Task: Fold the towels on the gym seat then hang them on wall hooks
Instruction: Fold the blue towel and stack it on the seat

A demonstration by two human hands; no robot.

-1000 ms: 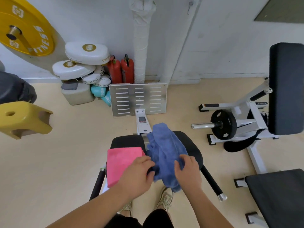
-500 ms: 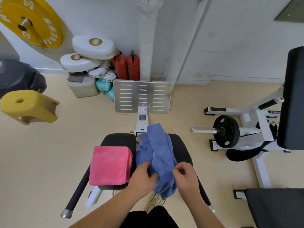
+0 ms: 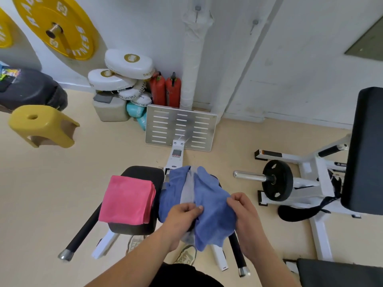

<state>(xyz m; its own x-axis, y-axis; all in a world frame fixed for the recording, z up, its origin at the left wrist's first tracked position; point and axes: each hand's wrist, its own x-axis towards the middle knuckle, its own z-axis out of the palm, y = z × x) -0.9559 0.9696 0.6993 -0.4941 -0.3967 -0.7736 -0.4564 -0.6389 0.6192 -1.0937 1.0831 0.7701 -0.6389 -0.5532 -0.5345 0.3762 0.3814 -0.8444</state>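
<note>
A crumpled blue towel (image 3: 209, 195) lies over the right half of the black gym seat (image 3: 145, 175). My left hand (image 3: 183, 216) pinches the towel's near edge at the middle. My right hand (image 3: 242, 210) grips the towel's right edge with curled fingers. A folded pink towel (image 3: 127, 199) rests flat on the left half of the seat, untouched. Two wall hooks (image 3: 198, 9) (image 3: 255, 23) stick out of the white wall above; the left one sits over a wrapped white pipe (image 3: 191, 65).
A slotted metal footplate (image 3: 180, 127) stands ahead of the seat. White boxing pads (image 3: 128, 63) and red extinguishers (image 3: 165, 90) crowd the wall. A yellow stool (image 3: 41, 125) is at left; a white machine with a black weight plate (image 3: 277, 180) and black pad (image 3: 364, 150) at right.
Both hands have shifted their grip and drawn the blue towel's edges apart, so it lies wider across the seat. The view has tilted up and leftward, showing more wall.
</note>
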